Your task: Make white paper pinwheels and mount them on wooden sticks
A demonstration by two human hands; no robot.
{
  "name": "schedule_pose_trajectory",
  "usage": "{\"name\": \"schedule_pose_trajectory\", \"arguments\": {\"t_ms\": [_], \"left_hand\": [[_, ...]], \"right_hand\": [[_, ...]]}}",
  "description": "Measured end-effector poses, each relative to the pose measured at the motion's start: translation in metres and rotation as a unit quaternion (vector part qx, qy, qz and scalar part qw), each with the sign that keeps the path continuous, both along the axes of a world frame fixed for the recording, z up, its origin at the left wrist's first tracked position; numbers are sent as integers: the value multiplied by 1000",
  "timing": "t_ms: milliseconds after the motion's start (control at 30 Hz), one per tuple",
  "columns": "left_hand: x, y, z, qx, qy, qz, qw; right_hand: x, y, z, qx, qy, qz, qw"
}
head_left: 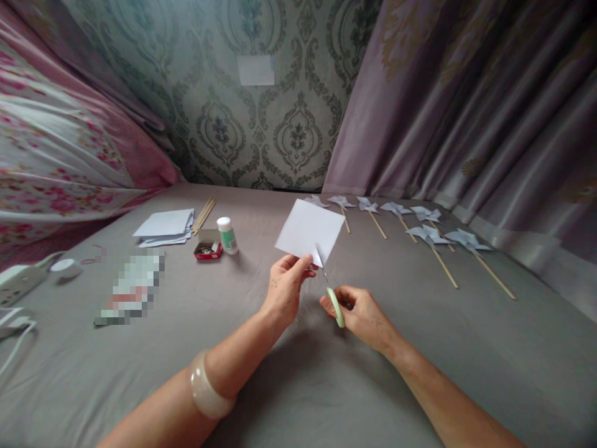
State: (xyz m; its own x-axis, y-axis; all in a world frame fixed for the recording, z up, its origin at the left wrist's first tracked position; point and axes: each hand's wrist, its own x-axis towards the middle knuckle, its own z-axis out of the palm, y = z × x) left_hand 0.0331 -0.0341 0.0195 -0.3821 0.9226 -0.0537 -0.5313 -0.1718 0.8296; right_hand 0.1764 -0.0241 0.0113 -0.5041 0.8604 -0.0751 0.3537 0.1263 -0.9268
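Note:
My left hand [285,287] pinches the near corner of a white paper square [308,231] and holds it up over the grey bed sheet [261,348]. My right hand [364,316] grips pale green scissors [332,297]. Their blades point up into the paper's lower edge, right beside my left thumb. A pale bangle [208,392] sits on my left forearm.
Several finished paper pinwheels on wooden sticks [431,239] lie in a row at the right. A stack of white paper [165,227], loose sticks [204,214], a small red box [208,247] and a white glue bottle [227,235] lie at the left. A power strip [18,280] sits at the far left.

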Motion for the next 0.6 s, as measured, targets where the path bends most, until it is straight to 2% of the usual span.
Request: {"name": "schedule_pose_trajectory", "arguments": {"t_ms": [233, 600], "left_hand": [[1, -1, 0, 10, -2, -14, 1000], [1, -1, 1, 8, -3, -11, 1000]], "right_hand": [[-1, -1, 6, 13, 11, -2, 1000], [0, -1, 3, 16, 2, -6, 1000]]}}
